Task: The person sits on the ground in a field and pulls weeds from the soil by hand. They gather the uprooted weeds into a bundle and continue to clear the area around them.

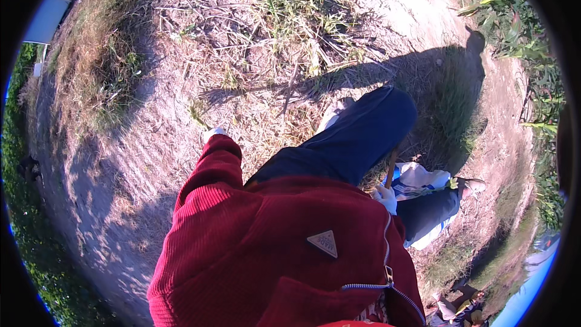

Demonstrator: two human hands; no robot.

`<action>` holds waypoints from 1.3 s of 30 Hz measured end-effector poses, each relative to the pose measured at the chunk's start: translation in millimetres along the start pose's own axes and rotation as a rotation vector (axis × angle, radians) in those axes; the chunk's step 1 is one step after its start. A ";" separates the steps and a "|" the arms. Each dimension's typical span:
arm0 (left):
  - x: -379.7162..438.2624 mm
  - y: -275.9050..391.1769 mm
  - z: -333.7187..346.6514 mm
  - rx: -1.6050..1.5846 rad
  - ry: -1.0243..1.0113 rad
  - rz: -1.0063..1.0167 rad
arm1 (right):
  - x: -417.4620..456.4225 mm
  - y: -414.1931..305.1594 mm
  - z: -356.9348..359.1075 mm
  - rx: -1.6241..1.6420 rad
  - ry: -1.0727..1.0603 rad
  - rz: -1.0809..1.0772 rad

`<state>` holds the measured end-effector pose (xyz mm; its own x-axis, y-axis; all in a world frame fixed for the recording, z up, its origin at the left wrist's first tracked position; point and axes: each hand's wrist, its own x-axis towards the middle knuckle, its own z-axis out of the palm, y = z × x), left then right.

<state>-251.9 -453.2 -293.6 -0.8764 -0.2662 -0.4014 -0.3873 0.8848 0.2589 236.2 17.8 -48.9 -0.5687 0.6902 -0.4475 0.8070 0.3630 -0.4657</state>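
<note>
My left hand (214,133), in a white glove, reaches out ahead of the red ribbed sleeve (211,156). It grips a small bunch of green stalks (198,113) that points away over dry ground. Close to my body, my right hand (386,197), also gloved in white, is closed around a wooden handle (391,168). The far end of that handle is hidden behind my bent knee (395,109). Beside my right hand a white and blue sack (420,178) lies partly beneath my other leg (429,211).
A pile of cut green and dry stalks (308,13) lies ahead. Dry grass (102,50) rises at left, and leafy corn-like plants (522,32) line the right. A person (458,304) is at the lower right. My shadow (435,81) falls across grass tufts.
</note>
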 end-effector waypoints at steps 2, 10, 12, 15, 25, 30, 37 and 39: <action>-17.8 35.9 2.5 -0.342 0.058 -0.170 | -1.1 2.2 -5.4 -0.072 0.033 0.002; -114.2 147.9 -79.4 -0.634 -0.077 -0.256 | -8.9 5.6 -6.1 -0.119 0.018 -0.003; -94.1 104.7 -50.6 -0.310 0.269 0.111 | 1.4 -5.8 -7.6 -0.125 -0.048 -0.044; -137.7 157.2 -57.3 -0.658 -0.093 0.081 | -2.2 3.4 -4.8 -0.026 0.007 -0.004; -102.8 133.2 -16.2 -0.399 -0.042 0.100 | -0.6 8.0 -3.2 -0.102 0.011 -0.098; -166.2 168.1 -64.1 -0.270 0.066 0.400 | -2.6 11.7 0.5 -0.102 0.061 -0.121; -143.5 161.7 -19.0 -0.398 -0.144 0.227 | -3.7 6.6 -1.9 -0.095 0.057 -0.078; -152.2 164.9 -26.0 -0.399 -0.150 0.204 | -7.8 1.3 -5.1 -0.052 0.059 -0.049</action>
<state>-189.8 -276.7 -166.9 -0.9063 -0.0183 -0.4223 -0.3173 0.6897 0.6509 242.5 16.0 -42.1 -0.5987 0.7061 -0.3781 0.7864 0.4283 -0.4452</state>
